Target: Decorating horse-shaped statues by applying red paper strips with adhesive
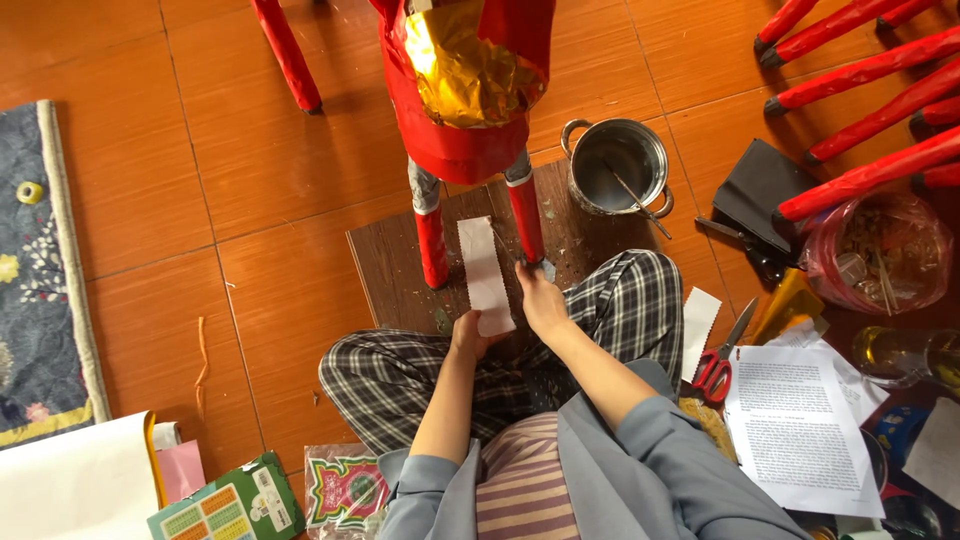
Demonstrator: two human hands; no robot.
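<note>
I sit cross-legged in plaid trousers on an orange tiled floor. My left hand [468, 335] holds the near end of a long white paper strip [483, 272] with a zigzag edge. My right hand [540, 298] grips a thin brush whose tip touches the strip's right side. The strip lies over a dark wooden board [385, 270]. On that board stands a red paper-covered figure [465, 110] with a gold foil patch and two red legs, just beyond the strip.
A metal pot [618, 165] with a stick in it sits right of the figure. Red-handled scissors [722, 358], another white strip [699, 318], printed sheets [798, 425], a bag of scraps [875, 250] and red paper-wrapped sticks [870, 110] lie right. A patterned rug [40, 280] and coloured packets lie left.
</note>
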